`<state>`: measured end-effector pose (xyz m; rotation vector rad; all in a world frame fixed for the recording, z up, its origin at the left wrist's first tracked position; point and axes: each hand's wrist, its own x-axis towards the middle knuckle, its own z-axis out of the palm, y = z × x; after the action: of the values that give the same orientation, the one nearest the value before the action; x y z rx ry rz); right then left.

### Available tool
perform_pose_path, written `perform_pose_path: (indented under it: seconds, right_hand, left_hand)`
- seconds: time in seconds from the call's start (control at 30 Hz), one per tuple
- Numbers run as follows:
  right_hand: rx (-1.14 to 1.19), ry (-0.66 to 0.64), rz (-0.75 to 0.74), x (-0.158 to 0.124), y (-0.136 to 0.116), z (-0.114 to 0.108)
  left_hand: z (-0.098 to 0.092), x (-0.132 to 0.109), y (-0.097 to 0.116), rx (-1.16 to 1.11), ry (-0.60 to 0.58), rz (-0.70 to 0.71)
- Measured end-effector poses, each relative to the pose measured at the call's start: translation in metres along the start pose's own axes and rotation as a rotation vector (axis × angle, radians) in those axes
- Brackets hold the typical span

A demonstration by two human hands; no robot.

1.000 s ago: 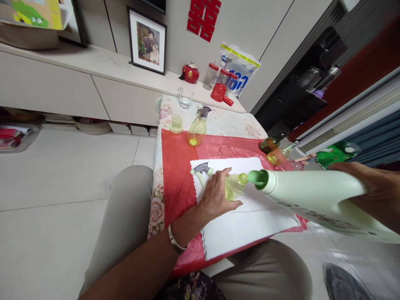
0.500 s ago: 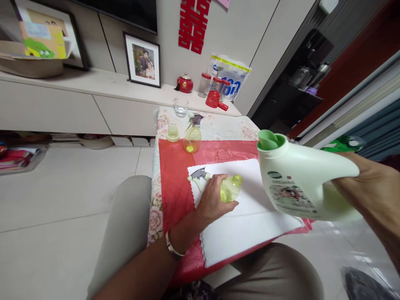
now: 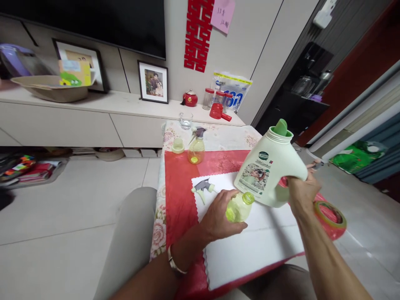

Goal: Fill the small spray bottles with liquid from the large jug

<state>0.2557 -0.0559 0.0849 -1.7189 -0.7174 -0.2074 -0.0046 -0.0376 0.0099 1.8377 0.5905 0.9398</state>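
Observation:
My left hand (image 3: 220, 216) is wrapped round a small clear yellow-green spray bottle (image 3: 240, 208) whose top is off; its open neck tilts to the right. My right hand (image 3: 303, 189) grips the handle of a large pale green detergent jug (image 3: 265, 166). The jug leans slightly, with a green spout showing in its uncapped mouth; I cannot tell whether its base touches the white mat (image 3: 250, 246). A grey and pale green spray trigger head (image 3: 203, 186) lies on the mat, left of the small bottle.
A second spray bottle (image 3: 196, 152) with its trigger on stands behind, beside a pale cap (image 3: 178, 145) and a glass cup (image 3: 186, 121). A roll of tape (image 3: 329, 214) sits at the table's right edge. Jars (image 3: 208, 99) and a red scoop (image 3: 216, 111) stand on the cabinet.
The jug has moved left and gone from strongly tilted to nearly upright, now over the mat. My left hand still holds the small bottle. The camera view has shifted.

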Motion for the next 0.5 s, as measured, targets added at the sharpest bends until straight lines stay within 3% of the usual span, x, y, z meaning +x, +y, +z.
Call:
perform_pose_path:
  seconds: [0.2, 0.5]
  right_hand:
    - [0.127, 0.045, 0.061, -0.013, 0.014, 0.024]
    - [0.009, -0.101, 0.017, -0.021, 0.01, -0.008]
  left_hand:
    - [0.002, 0.0, 0.0, -0.009, -0.016, -0.004]
    - [0.0, -0.001, 0.003, -0.047, -0.027, -0.072]
